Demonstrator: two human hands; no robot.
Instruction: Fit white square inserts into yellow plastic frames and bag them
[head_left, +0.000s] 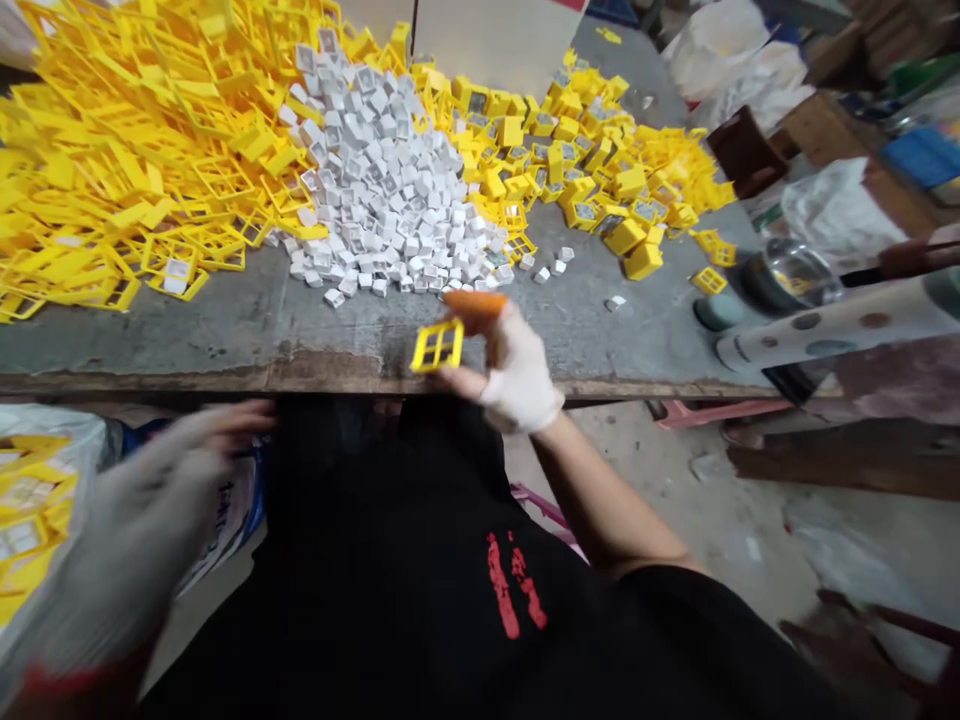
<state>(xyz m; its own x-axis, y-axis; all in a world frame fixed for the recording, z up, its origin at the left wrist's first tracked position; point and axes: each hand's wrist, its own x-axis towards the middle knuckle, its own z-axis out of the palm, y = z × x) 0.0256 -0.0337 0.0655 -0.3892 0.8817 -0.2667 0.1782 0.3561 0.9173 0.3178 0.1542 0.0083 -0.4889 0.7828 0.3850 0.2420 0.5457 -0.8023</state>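
My right hand, in a pale glove with an orange covering on one finger, pinches a small yellow four-pane grid frame just above the table's front edge. My left hand, in a grey glove, is smeared by motion at the lower left, beside an open bag of yellow frames with white pieces in them. Whether its fingers hold anything cannot be made out. Beyond my right hand lies a heap of small white cube-like caps. A large pile of yellow frames covers the table's left side.
Yellow block-like pieces are heaped at the back right of the grey table. A metal bowl and a pale cylinder with coloured dots stand at right. A pink stool shows below the table.
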